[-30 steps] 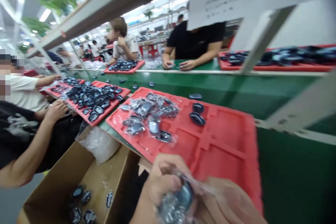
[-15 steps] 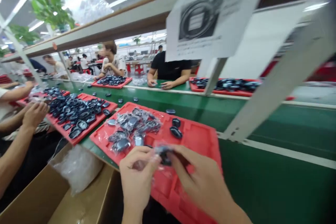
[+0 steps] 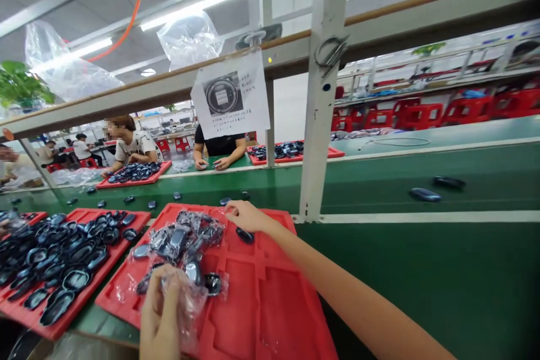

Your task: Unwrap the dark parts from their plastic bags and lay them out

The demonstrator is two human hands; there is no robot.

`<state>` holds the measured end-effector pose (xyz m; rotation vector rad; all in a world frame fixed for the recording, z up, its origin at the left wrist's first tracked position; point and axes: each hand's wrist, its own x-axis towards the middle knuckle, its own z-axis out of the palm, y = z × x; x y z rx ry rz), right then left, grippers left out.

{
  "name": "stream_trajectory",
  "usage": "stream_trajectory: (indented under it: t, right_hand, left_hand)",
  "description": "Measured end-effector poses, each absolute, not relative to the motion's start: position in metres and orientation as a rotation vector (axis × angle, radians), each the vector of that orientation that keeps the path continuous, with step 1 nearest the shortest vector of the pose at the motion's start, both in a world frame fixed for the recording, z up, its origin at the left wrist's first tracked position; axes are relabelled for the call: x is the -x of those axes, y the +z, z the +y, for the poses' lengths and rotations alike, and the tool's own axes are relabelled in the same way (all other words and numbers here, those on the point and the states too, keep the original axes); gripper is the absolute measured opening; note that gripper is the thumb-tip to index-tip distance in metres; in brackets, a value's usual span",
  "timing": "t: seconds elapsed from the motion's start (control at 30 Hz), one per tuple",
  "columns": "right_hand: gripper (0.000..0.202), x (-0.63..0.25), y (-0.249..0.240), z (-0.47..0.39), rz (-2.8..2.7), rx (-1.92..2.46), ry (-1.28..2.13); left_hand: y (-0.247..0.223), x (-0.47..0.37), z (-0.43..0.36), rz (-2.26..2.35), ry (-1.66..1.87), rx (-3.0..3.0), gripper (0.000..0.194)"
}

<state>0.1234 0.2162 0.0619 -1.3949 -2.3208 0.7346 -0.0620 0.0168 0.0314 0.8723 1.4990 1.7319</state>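
The two hands, which half a second ago met over one wrapped piece in front of the red tray (image 3: 278, 306), have parted. The left hand (image 3: 162, 306) is now low over the tray's near left part, thumb and fingers pinched on crumpled clear plastic film (image 3: 189, 306); whether a piece sits inside it cannot be told. The right hand (image 3: 244, 216) has stretched out to the tray's far edge, its fingers curled in; whether they grip anything is hidden. This suggests that the hands have split the work, one keeping the film while the other attends to the loose pieces.

Just on the near side of the right hand lies an unwrapped dark oval casing (image 3: 244, 235), in the tray, its long axis slanting from far left to near right. Just beyond those fingertips, a blue casing (image 3: 225, 201) lies roughly crosswise. Near the left hand, on its far right side, a wrapped casing (image 3: 193, 273) has its long axis running roughly away from the person. To the right of that hand, a hollow casing (image 3: 213, 284) shows its open side upward.
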Motion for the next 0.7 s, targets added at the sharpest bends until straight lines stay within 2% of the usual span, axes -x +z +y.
stream_trajectory:
  t: [0.13, 0.27, 0.37, 0.47, 0.53, 0.7]
  right_hand:
    - [0.022, -0.115, 0.067, 0.188, -2.630, 1.010, 0.842]
    - [0.013, -0.114, 0.072, 0.179, -2.756, 0.928, 0.639]
    - [0.008, -0.109, 0.069, 0.172, -2.754, 0.873, 0.653]
    - [0.038, -0.097, 0.061, 0.157, -2.833, 0.934, 0.669]
    - [0.045, -0.091, 0.056, 0.148, -2.945, 1.032, 0.578]
    - [0.021, -0.097, 0.065, 0.143, -3.011, 1.006, 0.485]
  left_hand:
    - [0.041, 0.070, 0.010, 1.534, 1.875, -0.668, 0.048]
    - [0.029, 0.064, 0.002, 1.448, 1.778, -0.725, 0.040]
    - [0.020, 0.057, 0.001, 1.445, 1.746, -0.723, 0.042]
    - [0.018, 0.056, 0.004, 1.595, 1.837, -0.743, 0.043]
    - [0.018, 0.060, 0.007, 1.694, 1.852, -0.805, 0.045]
    - [0.016, 0.073, 0.009, 1.889, 1.641, -1.060, 0.036]
